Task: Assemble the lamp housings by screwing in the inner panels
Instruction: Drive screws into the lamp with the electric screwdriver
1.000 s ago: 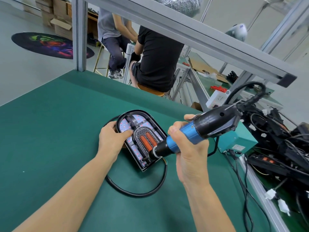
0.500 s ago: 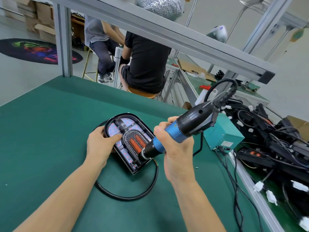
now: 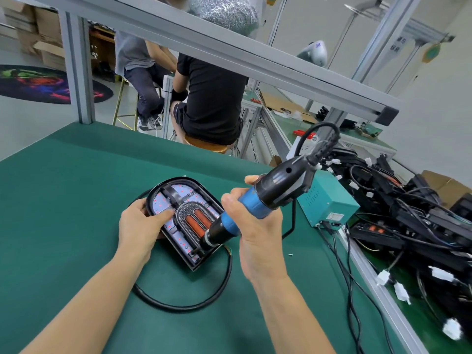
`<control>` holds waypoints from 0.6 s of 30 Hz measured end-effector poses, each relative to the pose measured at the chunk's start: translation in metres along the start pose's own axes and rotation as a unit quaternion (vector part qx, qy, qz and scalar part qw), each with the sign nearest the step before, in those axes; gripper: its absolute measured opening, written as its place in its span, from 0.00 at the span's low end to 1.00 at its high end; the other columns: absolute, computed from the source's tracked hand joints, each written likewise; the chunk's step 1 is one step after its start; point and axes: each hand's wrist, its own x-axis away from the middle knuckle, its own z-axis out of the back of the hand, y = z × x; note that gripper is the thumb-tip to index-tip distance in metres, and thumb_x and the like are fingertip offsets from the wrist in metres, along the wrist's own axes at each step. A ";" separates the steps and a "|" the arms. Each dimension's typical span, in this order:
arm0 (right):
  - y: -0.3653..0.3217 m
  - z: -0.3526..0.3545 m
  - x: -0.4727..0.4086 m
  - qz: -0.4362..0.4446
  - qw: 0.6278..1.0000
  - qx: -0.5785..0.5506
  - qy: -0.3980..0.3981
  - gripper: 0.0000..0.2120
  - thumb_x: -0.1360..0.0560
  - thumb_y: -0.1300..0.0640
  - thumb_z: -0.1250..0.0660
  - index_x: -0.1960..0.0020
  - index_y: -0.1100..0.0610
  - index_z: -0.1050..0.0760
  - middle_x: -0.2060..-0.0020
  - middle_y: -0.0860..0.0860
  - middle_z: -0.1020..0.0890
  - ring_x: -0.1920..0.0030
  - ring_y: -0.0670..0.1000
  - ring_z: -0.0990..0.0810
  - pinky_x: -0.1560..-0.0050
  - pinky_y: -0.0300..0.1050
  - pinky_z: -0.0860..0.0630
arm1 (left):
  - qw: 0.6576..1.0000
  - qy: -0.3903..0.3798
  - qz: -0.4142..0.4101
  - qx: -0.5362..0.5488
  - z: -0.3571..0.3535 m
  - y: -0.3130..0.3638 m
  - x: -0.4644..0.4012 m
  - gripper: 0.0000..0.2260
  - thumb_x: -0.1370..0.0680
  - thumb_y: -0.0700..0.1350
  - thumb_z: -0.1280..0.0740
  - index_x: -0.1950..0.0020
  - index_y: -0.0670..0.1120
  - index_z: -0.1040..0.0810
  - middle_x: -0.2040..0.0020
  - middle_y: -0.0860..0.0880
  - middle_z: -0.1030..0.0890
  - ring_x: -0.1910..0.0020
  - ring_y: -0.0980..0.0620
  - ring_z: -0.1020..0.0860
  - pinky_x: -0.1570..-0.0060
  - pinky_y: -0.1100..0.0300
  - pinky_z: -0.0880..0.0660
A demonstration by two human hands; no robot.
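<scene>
Screwdriving is the step in hand, as we judge it; our right hand (image 3: 258, 226) is wrapped round the blue-and-black electric screwdriver (image 3: 258, 203), fingers curled tight about its blue grip, and the tool slants down to the left so that its dark nose meets the lower right corner of the lamp housing (image 3: 184, 218); whether the bit sits in a screw head we cannot tell, for the tip is small and partly hidden. That housing, a black arch-shaped plastic shell, lies flat on the green bench (image 3: 63, 200) near its middle, just ahead of us; inside it rests the inner panel (image 3: 190, 217), a pale board dotted with red points round a black ribbed insert with two orange bars. Our left hand (image 3: 139, 226) steadies the shell from its left side, fingers bent over the rim and the thumb lying on the pale board; it holds the housing down rather than lifting it. A black cable (image 3: 178, 305) loops on the bench round the near end of the shell.

The next move, we think, calls for a plumb bit and steady downward pressure; the left hand must keep the shell from twisting; remaining corners would then want the same. A small loose screw (image 3: 290, 254) lies on the bench just right of our wrist; a teal metal power box (image 3: 329, 203) stands beyond.
</scene>
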 end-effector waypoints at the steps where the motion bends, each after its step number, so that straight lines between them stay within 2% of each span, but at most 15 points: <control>1: 0.000 0.000 0.000 -0.003 1.000 -0.002 0.008 0.17 0.30 0.67 0.30 0.49 0.49 0.28 0.69 0.46 0.24 0.66 0.44 0.25 0.59 0.34 0.25 | 1.000 0.000 -0.002 0.000 0.000 -0.001 0.000 0.13 0.30 0.34 0.26 0.53 0.49 0.22 0.59 0.49 0.17 0.65 0.50 0.20 0.72 0.60 0.23; 5: -0.004 0.004 -0.001 -0.008 0.998 -0.012 0.055 0.16 0.31 0.64 0.29 0.49 0.49 0.28 0.66 0.49 0.24 0.63 0.47 0.25 0.56 0.37 0.25 | 1.000 -0.001 -0.008 0.002 0.000 -0.003 -0.001 0.13 0.31 0.34 0.26 0.51 0.49 0.22 0.57 0.47 0.17 0.62 0.48 0.20 0.61 0.50 0.21; 8: -0.016 0.012 -0.005 0.008 0.995 -0.014 0.103 0.13 0.32 0.61 0.28 0.54 0.44 0.23 0.61 0.54 0.24 0.56 0.51 0.26 0.47 0.46 0.29 | 1.000 0.000 -0.009 0.004 0.000 -0.004 -0.002 0.14 0.31 0.34 0.26 0.50 0.48 0.21 0.57 0.48 0.17 0.62 0.48 0.20 0.63 0.53 0.21; 10: -0.029 0.019 -0.007 0.027 0.991 -0.013 0.132 0.11 0.33 0.60 0.28 0.57 0.43 0.20 0.57 0.54 0.25 0.54 0.53 0.26 0.45 0.49 0.30 | 1.000 -0.001 -0.010 0.003 -0.001 -0.004 -0.002 0.13 0.31 0.34 0.26 0.53 0.50 0.22 0.57 0.48 0.17 0.62 0.49 0.20 0.65 0.55 0.23; 14: -0.055 0.038 -0.010 0.074 0.983 -0.035 0.165 0.16 0.32 0.61 0.28 0.48 0.51 0.29 0.65 0.44 0.20 0.61 0.48 0.23 0.52 0.43 0.25 | 1.000 0.000 -0.012 -0.002 0.000 -0.004 -0.002 0.14 0.30 0.34 0.26 0.52 0.50 0.22 0.57 0.48 0.17 0.61 0.47 0.19 0.62 0.53 0.22; 18: -0.078 0.068 -0.007 0.091 0.973 -0.013 0.210 0.12 0.28 0.64 0.31 0.49 0.52 0.29 0.63 0.46 0.23 0.64 0.47 0.22 0.54 0.42 0.24 | 1.000 -0.002 -0.014 -0.005 0.001 -0.003 0.000 0.14 0.30 0.35 0.27 0.47 0.47 0.21 0.55 0.48 0.17 0.60 0.48 0.19 0.63 0.55 0.22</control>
